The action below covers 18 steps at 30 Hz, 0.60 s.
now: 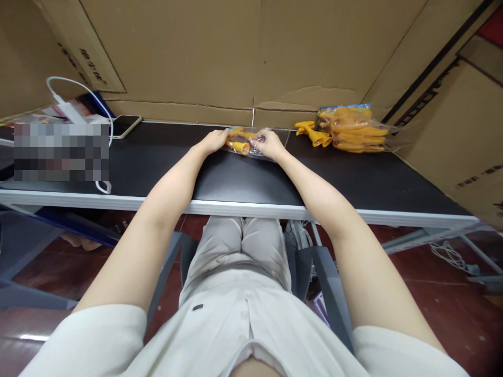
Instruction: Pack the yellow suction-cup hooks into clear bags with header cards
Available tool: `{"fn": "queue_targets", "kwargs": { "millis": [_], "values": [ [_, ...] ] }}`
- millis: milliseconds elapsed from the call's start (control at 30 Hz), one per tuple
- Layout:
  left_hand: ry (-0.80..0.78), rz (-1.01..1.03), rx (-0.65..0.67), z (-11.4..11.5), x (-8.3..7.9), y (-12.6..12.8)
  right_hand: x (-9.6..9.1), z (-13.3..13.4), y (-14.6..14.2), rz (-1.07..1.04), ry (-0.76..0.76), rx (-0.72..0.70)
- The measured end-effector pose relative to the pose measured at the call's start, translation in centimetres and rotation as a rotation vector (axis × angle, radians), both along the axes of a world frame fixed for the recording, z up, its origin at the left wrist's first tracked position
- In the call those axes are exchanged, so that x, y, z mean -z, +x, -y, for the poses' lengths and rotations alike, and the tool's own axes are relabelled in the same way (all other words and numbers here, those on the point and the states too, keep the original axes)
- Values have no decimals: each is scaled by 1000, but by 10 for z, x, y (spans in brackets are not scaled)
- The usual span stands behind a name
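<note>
A clear plastic bag [257,151] lies on the black tabletop in front of me, with a yellow plastic piece [239,147] inside it that has a flared, hollow end. At the bag's left end, my left hand [215,140] is closed on it, fingers partly hidden behind the plastic. My right hand [271,145] pinches the bag's right side between thumb and fingers. Beyond my right hand, loose yellow plastic pieces [314,134] of a similar look rest on the table. Beside them is a filled clear bag of yellow pieces [356,131] with a colourful printed header.
A phone [126,126] lies at the back left. Nearer is a blurred-out object [61,153] with a white cable [102,104] looping over it. Cardboard walls [236,52] enclose the table's back and right side. A metal edge [251,209] runs along the front.
</note>
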State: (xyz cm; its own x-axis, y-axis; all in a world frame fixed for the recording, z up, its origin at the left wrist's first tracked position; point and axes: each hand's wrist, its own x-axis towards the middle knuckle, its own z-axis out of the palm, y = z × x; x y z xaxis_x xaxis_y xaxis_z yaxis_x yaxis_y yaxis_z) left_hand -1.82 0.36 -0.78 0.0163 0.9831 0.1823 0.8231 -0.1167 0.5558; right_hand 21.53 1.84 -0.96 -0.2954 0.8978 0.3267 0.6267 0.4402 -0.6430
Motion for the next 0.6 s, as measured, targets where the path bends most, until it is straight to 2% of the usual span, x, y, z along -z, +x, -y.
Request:
{"fn": "queue_targets", "kwargs": {
  "millis": [100,233,433,600],
  "values": [
    [16,111,21,-5,3,-3,-2,5,-2,-73,-155,-166],
    [14,232,19,-5,2,-3,-3,10,-5,-88,-175,-296],
    [30,312,19,-3,1,1,-7,17,-14,-32,-140,-304],
    [34,270,38,-4,2,-1,-9,24,-22,-44,-128,-267]
  ]
}}
